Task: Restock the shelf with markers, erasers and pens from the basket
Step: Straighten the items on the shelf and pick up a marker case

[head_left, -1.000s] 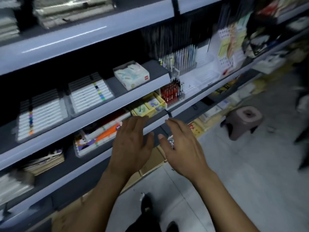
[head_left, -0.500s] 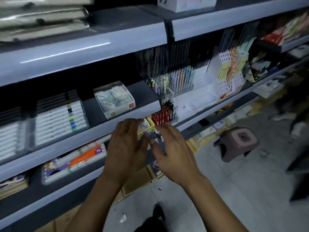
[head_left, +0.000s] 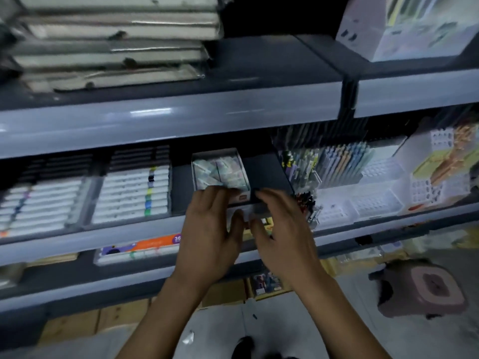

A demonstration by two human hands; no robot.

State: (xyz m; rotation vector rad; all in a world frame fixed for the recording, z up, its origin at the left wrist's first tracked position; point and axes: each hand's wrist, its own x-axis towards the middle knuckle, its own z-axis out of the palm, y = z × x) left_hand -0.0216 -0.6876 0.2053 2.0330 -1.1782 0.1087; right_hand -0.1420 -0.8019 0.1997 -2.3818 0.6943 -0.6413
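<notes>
Both my hands are raised side by side in front of the middle grey shelf (head_left: 124,230). My left hand (head_left: 210,234) has straight fingers whose tips touch the front of a white open box of erasers (head_left: 220,169). My right hand (head_left: 280,237) is just to its right, fingers extended toward the shelf edge beside the box, holding nothing. Two trays of white markers (head_left: 132,193) lie to the left on the same shelf. Pens (head_left: 337,161) stand in clear holders to the right. No basket is in view.
Stacked wrapped pads (head_left: 114,40) fill the top shelf, with a pale box (head_left: 404,27) at the right. White plastic racks (head_left: 375,200) sit right of the pens. A marker set (head_left: 140,248) lies on the lower shelf. A pink stool (head_left: 425,288) stands on the floor.
Both hands have risen from the lower shelf level to the middle shelf, and my left fingertips now reach the eraser box. The view has tilted upward and closer to the shelves.
</notes>
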